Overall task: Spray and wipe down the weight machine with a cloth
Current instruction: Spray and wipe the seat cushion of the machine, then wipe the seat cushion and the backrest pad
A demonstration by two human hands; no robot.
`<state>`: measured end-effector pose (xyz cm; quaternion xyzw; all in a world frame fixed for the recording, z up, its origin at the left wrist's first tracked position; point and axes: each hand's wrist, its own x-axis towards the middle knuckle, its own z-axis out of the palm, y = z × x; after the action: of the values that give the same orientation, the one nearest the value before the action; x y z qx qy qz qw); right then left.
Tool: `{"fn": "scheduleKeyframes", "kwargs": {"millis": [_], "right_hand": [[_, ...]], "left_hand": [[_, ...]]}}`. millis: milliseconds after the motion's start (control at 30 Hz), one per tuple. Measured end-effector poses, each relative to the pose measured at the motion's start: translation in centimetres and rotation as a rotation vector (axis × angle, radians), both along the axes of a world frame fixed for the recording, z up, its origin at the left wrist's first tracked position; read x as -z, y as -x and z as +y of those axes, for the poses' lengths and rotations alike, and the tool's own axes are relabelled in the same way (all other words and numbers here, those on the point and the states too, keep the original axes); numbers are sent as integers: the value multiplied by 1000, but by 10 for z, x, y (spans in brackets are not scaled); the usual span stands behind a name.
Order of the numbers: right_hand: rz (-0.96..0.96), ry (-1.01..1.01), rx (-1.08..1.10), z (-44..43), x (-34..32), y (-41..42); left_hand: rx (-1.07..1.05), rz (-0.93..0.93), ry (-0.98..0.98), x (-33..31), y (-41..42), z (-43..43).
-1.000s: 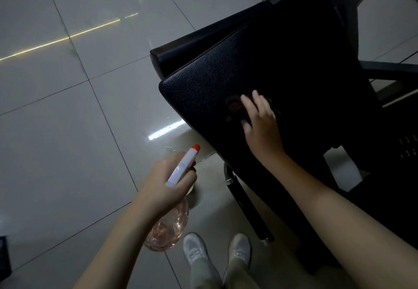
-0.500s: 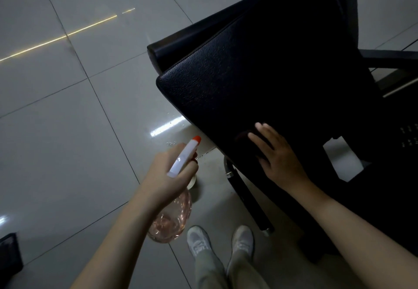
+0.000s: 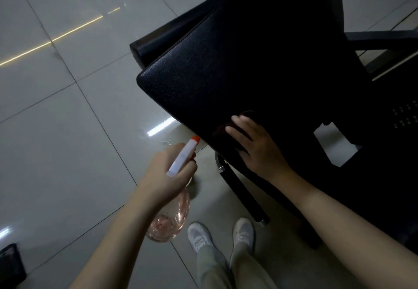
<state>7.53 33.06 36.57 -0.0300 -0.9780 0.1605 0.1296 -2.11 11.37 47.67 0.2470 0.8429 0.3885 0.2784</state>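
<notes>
The black padded seat of the weight machine fills the upper right. My right hand lies flat with straight fingers on a dark cloth and presses it on the pad's near edge. The cloth is mostly hidden under my fingers and hard to tell from the pad. My left hand grips the neck of a clear spray bottle with pinkish liquid; its white head with an orange nozzle points up toward the pad.
Glossy grey floor tiles spread to the left, with small wet drops below the pad's edge. Black frame tubes run under the seat by my white shoes. A dark box corner sits at the bottom left.
My right hand has slid the cloth down from the middle of the pad to its near edge. The left hand with the bottle has stayed about where it was.
</notes>
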Motion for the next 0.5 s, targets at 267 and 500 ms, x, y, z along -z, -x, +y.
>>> {"fn": "scheduleKeyframes", "kwargs": {"millis": [267, 500], "right_hand": [[13, 153, 363, 22, -3, -13], [27, 292, 486, 49, -9, -19]], "left_hand": [[88, -34, 37, 6, -14, 16], [274, -17, 127, 9, -21, 23]]}}
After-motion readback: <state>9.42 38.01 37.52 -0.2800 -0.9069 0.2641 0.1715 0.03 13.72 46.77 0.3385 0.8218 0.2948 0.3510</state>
